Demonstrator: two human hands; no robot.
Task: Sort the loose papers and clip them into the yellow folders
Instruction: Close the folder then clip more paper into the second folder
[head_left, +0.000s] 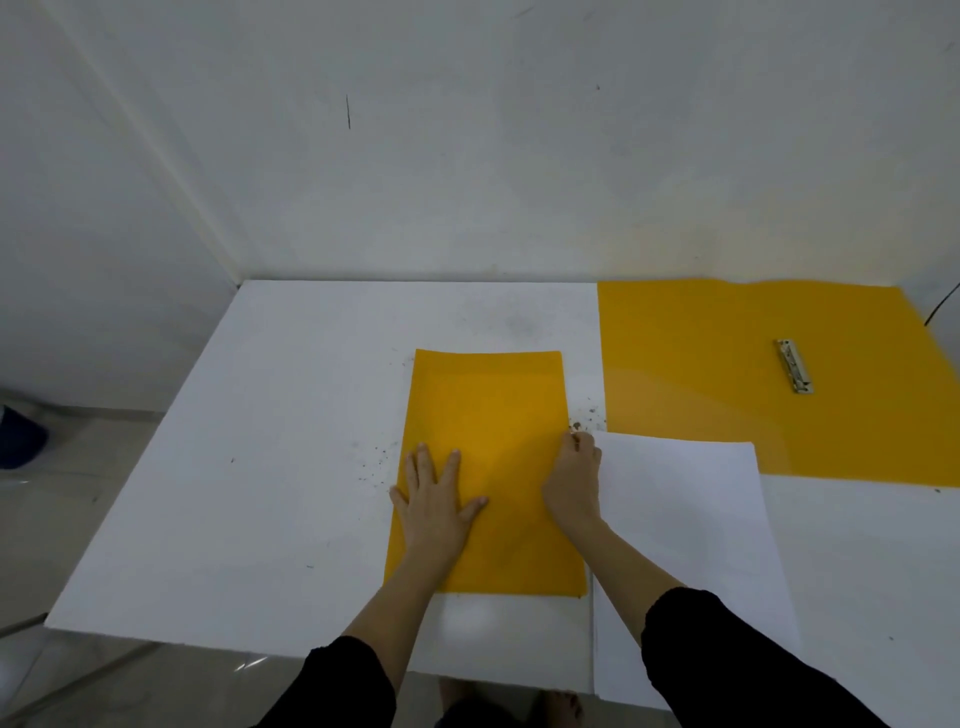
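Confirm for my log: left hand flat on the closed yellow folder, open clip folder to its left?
No: head view shows the left hand flat on the closed yellow folder, but the open yellow folder with silver metal clip lies to its right.

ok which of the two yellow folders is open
The far right folder, spread flat with its metal clip showing. The middle folder under the left hand is closed.
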